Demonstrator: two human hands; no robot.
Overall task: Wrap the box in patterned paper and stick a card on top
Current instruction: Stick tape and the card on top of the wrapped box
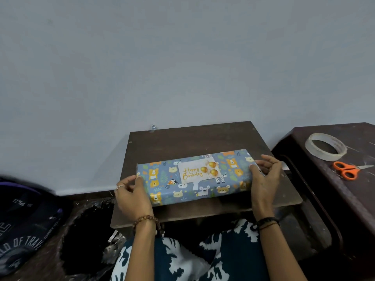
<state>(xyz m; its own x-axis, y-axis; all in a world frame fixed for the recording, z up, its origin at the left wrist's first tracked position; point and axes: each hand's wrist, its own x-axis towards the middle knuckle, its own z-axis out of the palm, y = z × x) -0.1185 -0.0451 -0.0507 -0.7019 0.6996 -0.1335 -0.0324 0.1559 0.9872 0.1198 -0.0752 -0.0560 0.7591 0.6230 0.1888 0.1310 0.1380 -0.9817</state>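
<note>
A flat box wrapped in blue paper with animal prints lies on a small dark wooden table. A white "Happy Birthday" card with gold balloons sits on its top face. My left hand holds the box's left end, thumb on top and fingers curled at the side. My right hand holds the right end, thumb on the top face and fingers curled behind the end.
A roll of tape and orange-handled scissors lie on a dark stand at the right. A dark bag and a black plastic-lined bin sit at the lower left. A pale wall rises behind the table.
</note>
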